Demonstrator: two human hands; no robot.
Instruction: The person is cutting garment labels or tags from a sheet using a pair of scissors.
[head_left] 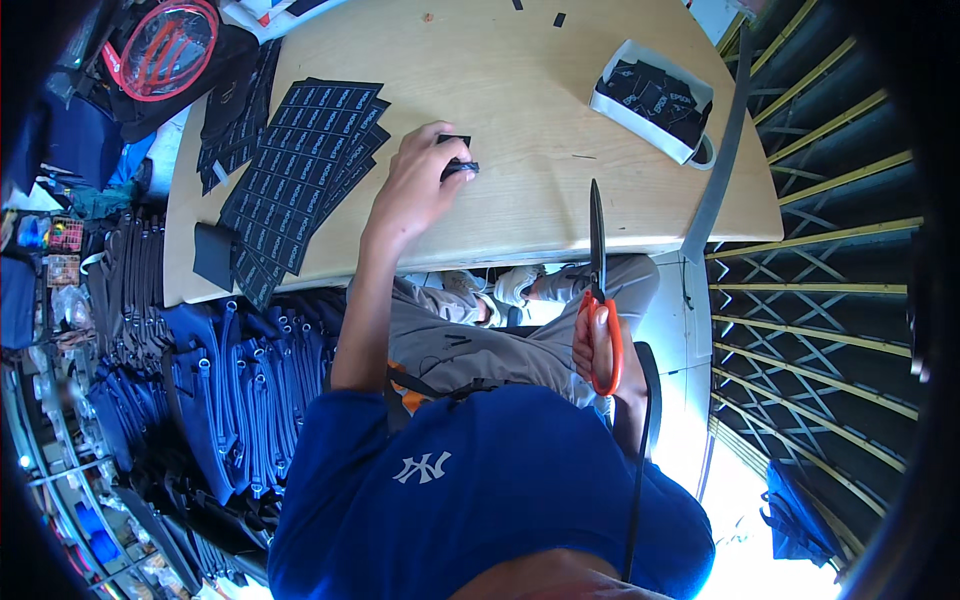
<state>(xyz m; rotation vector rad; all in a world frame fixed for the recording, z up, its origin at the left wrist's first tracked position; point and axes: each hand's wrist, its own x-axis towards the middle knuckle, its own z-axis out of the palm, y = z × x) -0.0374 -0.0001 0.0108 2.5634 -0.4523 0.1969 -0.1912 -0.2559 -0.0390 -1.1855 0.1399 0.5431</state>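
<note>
Over the wooden table (520, 110), my left hand (412, 185) curls its fingers and thumb around small black pieces (460, 170), partly hidden by the fingers. My right hand (590, 345) is lower, in front of the table edge, and grips scissors (597, 245) by their orange handles. The blades point away from me, look closed, and reach over the table's near edge. Left of my left hand lies a fanned stack of black sheets (300, 150) printed with rows of white lettering.
At the back right, a white box (640, 132) holds cut black pieces, with a white ring (703, 153) beside it. A folding metal gate (810, 270) runs along the right. Blue bags (240, 400) hang at lower left. A red-rimmed mesh item (165, 50) lies far left.
</note>
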